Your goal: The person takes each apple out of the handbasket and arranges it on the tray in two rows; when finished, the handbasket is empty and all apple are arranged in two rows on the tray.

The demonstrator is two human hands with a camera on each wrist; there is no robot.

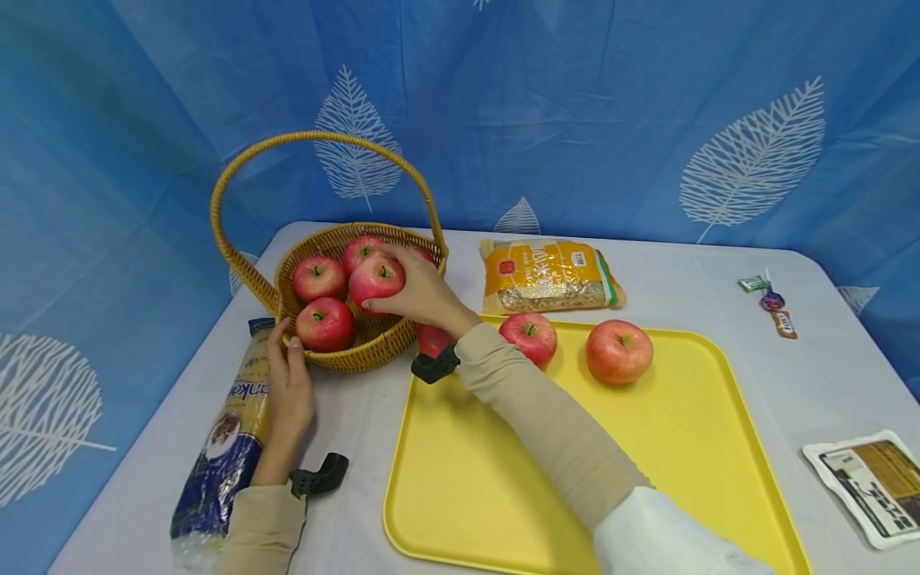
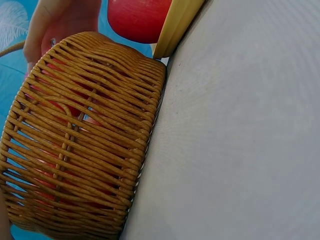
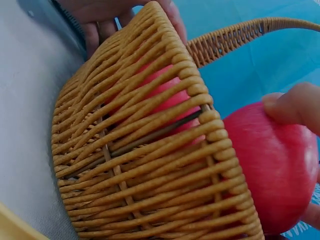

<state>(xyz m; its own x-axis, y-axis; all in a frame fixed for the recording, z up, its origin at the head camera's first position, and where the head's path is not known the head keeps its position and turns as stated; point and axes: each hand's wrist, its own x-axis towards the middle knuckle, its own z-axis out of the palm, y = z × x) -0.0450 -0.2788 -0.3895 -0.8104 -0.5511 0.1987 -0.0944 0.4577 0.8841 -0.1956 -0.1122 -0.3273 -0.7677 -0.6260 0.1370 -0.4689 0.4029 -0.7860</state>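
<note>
A brown wicker basket (image 1: 377, 350) with a tall arched handle stands at the back left, with several red apples (image 1: 326, 325) inside. My right hand (image 1: 426, 292) holds one apple (image 1: 375, 281) over the basket's opening, thumb on its near side. In the right wrist view, that held apple (image 3: 275, 165) shows just past the woven rim. My left hand (image 1: 291, 393) grips the basket's near left rim, thumb over the edge. The left wrist view shows the basket's woven side (image 2: 85, 135) close up.
A yellow tray (image 1: 460, 479) lies to the right, bearing two whole apples (image 1: 619, 352) and another (image 1: 434, 340) partly behind my right wrist. Behind it sits an orange grain bag (image 1: 549, 275). A blue-gold packet (image 1: 233, 439), candies (image 1: 772, 300) and a flat package (image 1: 873, 487) lie around.
</note>
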